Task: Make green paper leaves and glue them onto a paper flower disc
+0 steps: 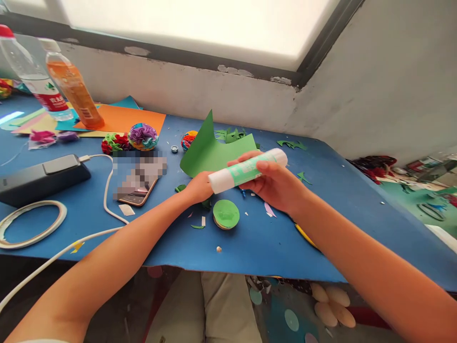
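Observation:
A large white glue stick with a green label (246, 167) is held above the table in my right hand (278, 183), thumb on the near side and fingers around the back. My left hand (200, 187) is at the stick's left end, partly covered by it. Its fingers are hidden, so I cannot tell whether they grip anything. Behind both hands lies a folded sheet of green paper (217, 155), one corner standing up. Below them, a small round piece with a green paper top (226, 214) sits on the blue table (257, 252).
To the left are a phone (143, 183), a white cable (109, 186), a black device (46, 176) and a tape roll (59, 216). Two bottles stand behind, near orange paper (132, 117). Paper pompoms (143, 136) and green scraps (232, 136) lie toward the wall.

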Available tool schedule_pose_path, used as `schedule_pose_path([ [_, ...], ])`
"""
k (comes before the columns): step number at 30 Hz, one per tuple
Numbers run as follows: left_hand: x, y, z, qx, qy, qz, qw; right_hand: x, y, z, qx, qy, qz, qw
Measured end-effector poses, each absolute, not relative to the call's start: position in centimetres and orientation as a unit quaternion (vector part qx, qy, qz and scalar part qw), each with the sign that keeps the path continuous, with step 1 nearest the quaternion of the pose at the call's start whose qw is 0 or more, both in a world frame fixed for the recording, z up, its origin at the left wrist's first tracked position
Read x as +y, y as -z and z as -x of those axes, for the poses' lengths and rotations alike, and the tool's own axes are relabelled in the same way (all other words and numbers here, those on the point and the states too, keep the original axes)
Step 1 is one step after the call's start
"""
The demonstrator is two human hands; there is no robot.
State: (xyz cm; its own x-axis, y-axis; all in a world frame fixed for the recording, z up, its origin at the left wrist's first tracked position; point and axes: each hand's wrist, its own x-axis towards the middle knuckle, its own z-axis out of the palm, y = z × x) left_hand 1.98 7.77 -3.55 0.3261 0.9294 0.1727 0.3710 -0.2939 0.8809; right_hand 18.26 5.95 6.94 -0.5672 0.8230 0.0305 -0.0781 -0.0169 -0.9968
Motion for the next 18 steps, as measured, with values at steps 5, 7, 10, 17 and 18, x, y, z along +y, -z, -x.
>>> schedule_pose_path([
  [5, 7.8, 3.5, -2.3, 0.464, -0.355, -0.711, 0.391, 3.3, -0.3, -22.2, -0.384, -0.645, 0.523, 0.404],
  [7, 7.7, 3.5, -2.3, 0.466, -0.353, -0.710, 0.393, 3.0, 0.8, -22.8, -0.365, -0.653, 0.524, 0.407],
  [10, 7.7, 3.6, -2.2, 0.467, -0.353, -0.707, 0.395, 2.9, 1.3, -23.1, -0.375, -0.660, 0.503, 0.413],
  [17, 7.7, 3.7, -2.2, 0.470, -0.352, -0.705, 0.398, 2.0, 1.6, -23.7, -0.463, -0.632, 0.460, 0.417],
  [18, 7.7, 3.7, -2.2, 0.471, -0.352, -0.705, 0.398, 1.8, 1.6, -23.9, -0.495, -0.611, 0.455, 0.418],
])
